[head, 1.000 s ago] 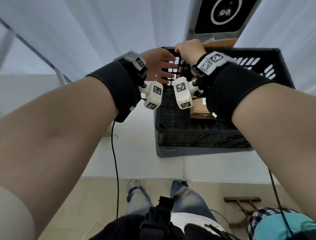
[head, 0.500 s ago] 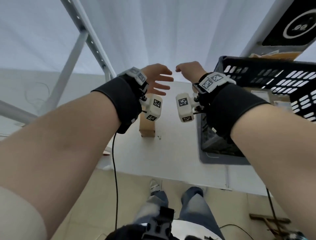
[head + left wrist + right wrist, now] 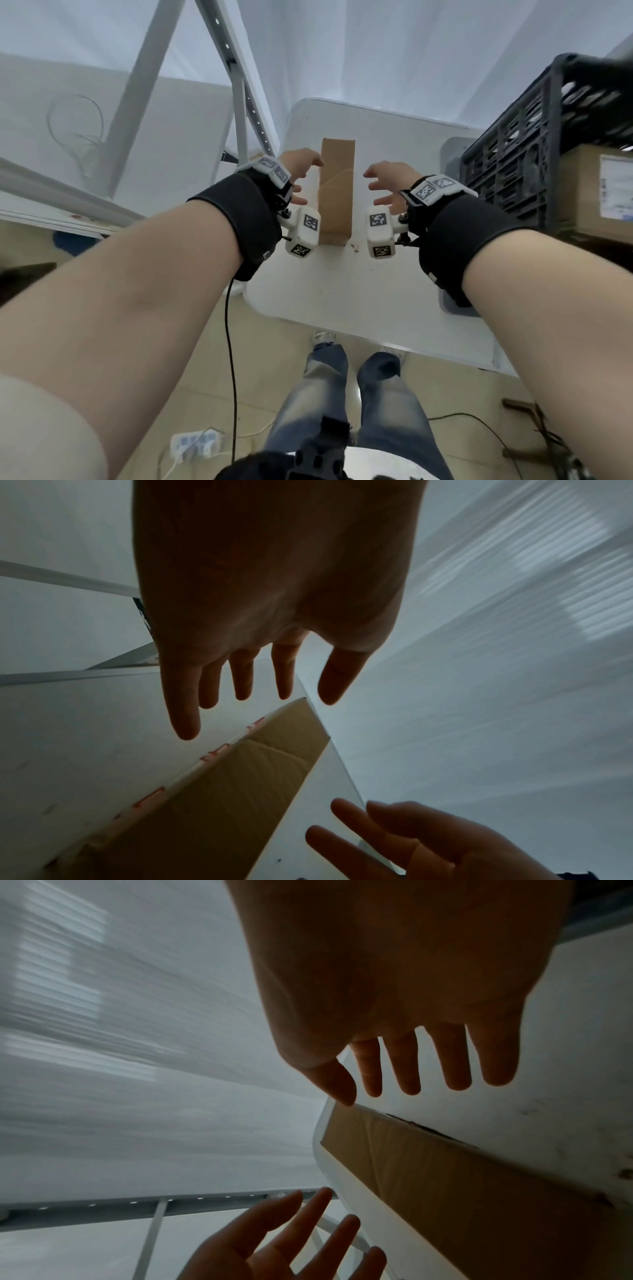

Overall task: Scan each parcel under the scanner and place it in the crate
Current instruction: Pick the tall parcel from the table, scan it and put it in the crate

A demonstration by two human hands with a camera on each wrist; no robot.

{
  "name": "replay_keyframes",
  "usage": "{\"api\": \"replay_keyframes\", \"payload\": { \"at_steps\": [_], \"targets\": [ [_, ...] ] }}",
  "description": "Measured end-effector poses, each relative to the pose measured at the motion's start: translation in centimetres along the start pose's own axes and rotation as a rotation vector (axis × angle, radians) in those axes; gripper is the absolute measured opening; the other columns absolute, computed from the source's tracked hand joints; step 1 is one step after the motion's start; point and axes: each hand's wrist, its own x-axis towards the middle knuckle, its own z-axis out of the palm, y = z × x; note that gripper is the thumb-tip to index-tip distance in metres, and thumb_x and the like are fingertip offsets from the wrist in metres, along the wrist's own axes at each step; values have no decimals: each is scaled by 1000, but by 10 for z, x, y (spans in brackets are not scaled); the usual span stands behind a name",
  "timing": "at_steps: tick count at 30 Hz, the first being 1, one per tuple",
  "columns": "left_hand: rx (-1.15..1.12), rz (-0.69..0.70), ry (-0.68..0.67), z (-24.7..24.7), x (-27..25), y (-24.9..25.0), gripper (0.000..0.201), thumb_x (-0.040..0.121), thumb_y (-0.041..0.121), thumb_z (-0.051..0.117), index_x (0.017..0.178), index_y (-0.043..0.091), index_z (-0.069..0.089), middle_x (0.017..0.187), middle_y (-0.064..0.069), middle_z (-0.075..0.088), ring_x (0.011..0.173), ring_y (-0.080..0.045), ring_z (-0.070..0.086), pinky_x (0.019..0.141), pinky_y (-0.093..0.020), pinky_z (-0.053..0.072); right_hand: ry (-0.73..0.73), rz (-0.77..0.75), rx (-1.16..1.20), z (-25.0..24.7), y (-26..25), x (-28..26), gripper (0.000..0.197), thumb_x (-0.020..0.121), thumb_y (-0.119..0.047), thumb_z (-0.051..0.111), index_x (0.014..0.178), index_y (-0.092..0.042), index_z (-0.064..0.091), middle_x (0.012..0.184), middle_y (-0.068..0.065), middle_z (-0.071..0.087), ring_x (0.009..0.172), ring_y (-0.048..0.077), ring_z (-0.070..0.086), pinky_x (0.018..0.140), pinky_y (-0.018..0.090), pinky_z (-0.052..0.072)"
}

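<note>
White table (image 3: 342,291) bears parcel (image 3: 336,195); only head view shows crate (image 3: 513,144); fingers spread.

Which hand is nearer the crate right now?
Right. The right hand hovers open between the upright cardboard parcel and the crate; the left hand hovers open on the parcel's far side from the crate. Neither touches the crate.

My wrist cameras (image 3: 305,230) hide the near end of the parcel (image 3: 337,192). At three o'clock the crate (image 3: 507,144) is cut off, its top rim blurred; the boxed label inside is unreadable.
</note>
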Motion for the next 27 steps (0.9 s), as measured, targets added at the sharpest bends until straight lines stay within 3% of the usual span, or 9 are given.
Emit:
{"api": "replay_keyframes", "payload": {
  "at_steps": [3,6,8,10,12,20,23,27],
  "targets": [
    [16,-29,-36,1,10,-10,60,92,24,62,148,19,42,151,-9,42,139,-36,38,100,-57,47,-42,-9,21,9,6,9,34,96,-24,48,130,-19,52,136,9,52,116,37,56,103,52,46],
    [57,-61,-104,0,21,-16,58,93,28,60,148,21,43,151,-6,43,138,-34,41,100,-58,47,-70,-11,59,20,9,28,34,91,-27,54,124,-19,53,139,3,51,105,30,58,101,54,47],
    [42,-79,-176,2,25,-21,57,94,29,58,149,22,43,148,-4,48,134,-33,46,93,-56,50,-101,23,83,24,13,36,47,86,-33,57,130,-19,50,133,3,55,104,33,61,100,55,47],
    [16,-89,-231,4,25,-21,50,94,29,57,143,22,48,140,-2,57,128,-31,55,78,-49,52,-131,36,96,27,12,36,51,83,-36,57,131,-20,49,130,6,58,106,37,63,99,55,47],
    [4,-90,-256,5,23,-17,45,94,28,57,137,20,52,136,-3,62,123,-28,60,71,-44,52,-129,29,104,27,10,34,51,83,-37,58,130,-19,50,130,9,58,107,37,64,99,55,47],
    [66,2,-268,9,-8,19,49,95,33,56,141,15,52,134,1,60,119,-27,60,102,-52,47,-55,-27,124,-4,-10,2,56,73,-39,62,126,-20,52,128,9,59,105,34,65,95,53,50],
    [88,55,-272,17,-31,37,51,94,37,56,142,17,54,133,5,60,116,-28,58,103,-51,47,-2,-78,122,-26,-23,-24,52,69,-37,64,117,-20,56,125,9,60,106,33,65,97,54,48],
    [66,188,-280,32,-73,66,46,90,37,62,132,18,62,112,3,63,104,-26,61,93,-46,54,42,-150,159,-60,-38,-71,45,70,-34,66,111,-20,59,122,5,62,98,30,64,97,53,48]
  ]
}}
